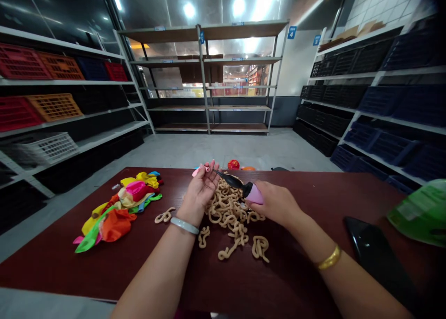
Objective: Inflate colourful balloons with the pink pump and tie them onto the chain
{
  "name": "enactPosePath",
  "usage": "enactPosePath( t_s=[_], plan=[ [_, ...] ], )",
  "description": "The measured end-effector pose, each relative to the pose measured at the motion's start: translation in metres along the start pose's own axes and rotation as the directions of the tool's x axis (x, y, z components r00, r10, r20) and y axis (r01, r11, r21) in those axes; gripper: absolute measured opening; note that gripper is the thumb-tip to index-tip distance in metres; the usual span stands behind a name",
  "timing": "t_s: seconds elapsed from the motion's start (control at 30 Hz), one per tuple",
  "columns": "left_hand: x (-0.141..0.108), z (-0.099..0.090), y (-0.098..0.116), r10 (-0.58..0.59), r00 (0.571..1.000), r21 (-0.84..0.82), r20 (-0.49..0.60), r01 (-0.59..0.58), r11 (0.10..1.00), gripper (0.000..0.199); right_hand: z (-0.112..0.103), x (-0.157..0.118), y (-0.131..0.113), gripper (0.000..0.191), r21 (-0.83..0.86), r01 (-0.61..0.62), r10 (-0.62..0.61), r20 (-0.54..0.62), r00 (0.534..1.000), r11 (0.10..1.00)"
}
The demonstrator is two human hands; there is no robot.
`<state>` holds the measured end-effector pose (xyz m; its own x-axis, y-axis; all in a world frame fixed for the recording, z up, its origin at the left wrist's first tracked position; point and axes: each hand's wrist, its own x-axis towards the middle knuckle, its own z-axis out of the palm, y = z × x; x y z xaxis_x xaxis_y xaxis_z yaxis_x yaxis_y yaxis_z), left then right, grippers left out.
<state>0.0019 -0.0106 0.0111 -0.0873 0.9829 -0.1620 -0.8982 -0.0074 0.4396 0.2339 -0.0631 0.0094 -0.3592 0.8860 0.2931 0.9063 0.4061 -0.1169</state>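
Note:
My left hand point(204, 186) is raised over the table, its fingers closed on a small pink balloon point(197, 171). My right hand point(273, 200) is wrapped round the purple end of a purple-and-black tool point(232, 180) with a tapering nozzle. The nozzle's thin tip points left and reaches the fingers of my left hand; whether it touches the balloon, I cannot tell. Beneath both hands lies a heap of tan, curly, cord-like pieces point(228, 214). A few such pieces point(260, 248) lie loose near the heap.
Limp coloured balloons point(116, 224) are piled on the left of the dark red table point(87, 275). To the right are a black phone point(369, 242) and a green bag point(421, 212). A red ball-like thing point(233, 164) shows beyond the far edge. Shelves point(205, 107) with crates point(55, 106) surround the table.

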Motion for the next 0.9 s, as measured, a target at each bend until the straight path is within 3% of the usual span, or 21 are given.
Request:
enactPosePath(
  t_s=[0.37, 0.67, 0.9],
  plan=[
    [-0.007, 0.002, -0.019, -0.018, 0.990, 0.159, 0.140, -0.005, 0.987, 0.007, 0.000, -0.002, 0.001, 0.034, 0.006, -0.040, 0.040, 0.022, 0.999, 0.999],
    [-0.018, 0.005, -0.035, -0.015, 0.977, 0.285, 0.212, -0.048, 0.957, 0.012, 0.002, -0.002, -0.001, 0.036, 0.118, -0.018, 0.021, -0.026, 0.999, 0.993],
    [-0.025, 0.010, -0.034, -0.035, 0.947, 0.304, 0.319, -0.067, 0.950, 0.020, -0.001, -0.004, 0.003, 0.041, 0.171, -0.025, 0.035, -0.051, 0.998, 0.985]
  ],
)
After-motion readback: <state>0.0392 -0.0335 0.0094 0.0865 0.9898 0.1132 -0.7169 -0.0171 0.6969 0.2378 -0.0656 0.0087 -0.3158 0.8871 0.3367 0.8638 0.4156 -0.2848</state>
